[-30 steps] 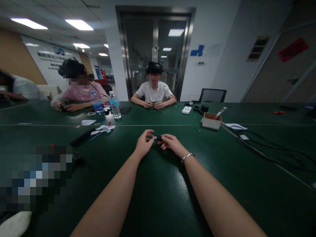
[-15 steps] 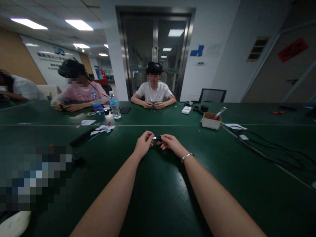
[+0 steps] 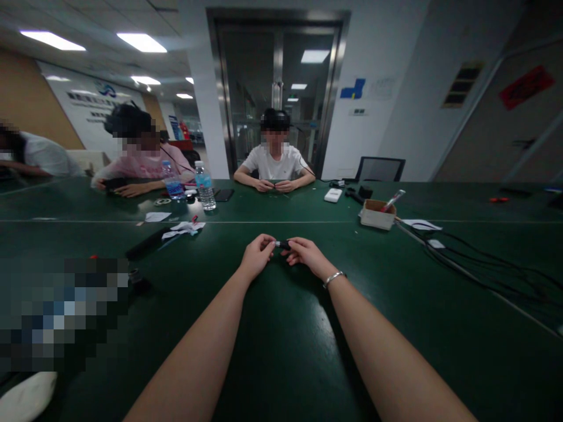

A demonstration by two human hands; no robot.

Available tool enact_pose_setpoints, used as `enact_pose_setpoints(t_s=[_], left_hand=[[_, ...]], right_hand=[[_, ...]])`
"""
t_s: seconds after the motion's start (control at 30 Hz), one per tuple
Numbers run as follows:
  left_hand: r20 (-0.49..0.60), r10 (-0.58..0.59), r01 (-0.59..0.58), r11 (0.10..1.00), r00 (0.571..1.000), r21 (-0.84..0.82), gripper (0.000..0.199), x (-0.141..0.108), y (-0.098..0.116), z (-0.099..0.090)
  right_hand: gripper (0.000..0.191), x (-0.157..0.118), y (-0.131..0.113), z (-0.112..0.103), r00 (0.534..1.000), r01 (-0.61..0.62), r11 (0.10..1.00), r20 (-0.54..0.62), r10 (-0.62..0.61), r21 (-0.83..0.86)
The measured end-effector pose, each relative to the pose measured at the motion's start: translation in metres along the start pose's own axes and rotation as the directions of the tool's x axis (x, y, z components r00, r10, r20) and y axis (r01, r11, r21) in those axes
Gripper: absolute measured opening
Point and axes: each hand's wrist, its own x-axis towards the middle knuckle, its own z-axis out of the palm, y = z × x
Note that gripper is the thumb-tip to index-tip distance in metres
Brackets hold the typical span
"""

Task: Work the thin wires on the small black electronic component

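Note:
Between my two hands, just above the green table (image 3: 281,328), is a small black object with a shiny silver end (image 3: 282,245); it is too small to tell its kind. My left hand (image 3: 257,257) is closed in a pinch at the silver end, on the left. At the black end, my right hand (image 3: 308,255) grips with thumb and fingertips, its lower fingers curled loosely beneath. A silver bracelet (image 3: 334,279) circles my right wrist. The fingers partly cover both ends of the object.
Ahead right stands a small open box (image 3: 377,218) with a pen-like item in it, beside black cables (image 3: 484,258). Crumpled paper (image 3: 182,230), water bottles (image 3: 204,187) and a white device (image 3: 333,195) lie farther off. Several people sit around the table, one directly across.
Both hands keep their hold with barely any movement. The small object looks slightly more level, with a bit more of its silver end showing.

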Motion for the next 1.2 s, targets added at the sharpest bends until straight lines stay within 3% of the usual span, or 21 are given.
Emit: enact_pose_setpoints(t_s=[0.93, 1.2], left_hand=[[-0.026, 0.023, -0.022, 0.997, 0.999, 0.068, 0.023, -0.0008, 0.0017, 0.0007], [0.000, 0.013, -0.013, 1.000, 1.000, 0.011, 0.028, -0.0011, 0.0034, 0.0001]], right_hand=[[0.009, 0.0016, 0.0005, 0.0006, 1.000, -0.003, 1.000, -0.012, 0.003, -0.017], [0.012, 0.0019, 0.0017, 0.0002, 1.000, -0.002, 1.000, -0.005, 0.002, -0.014]])
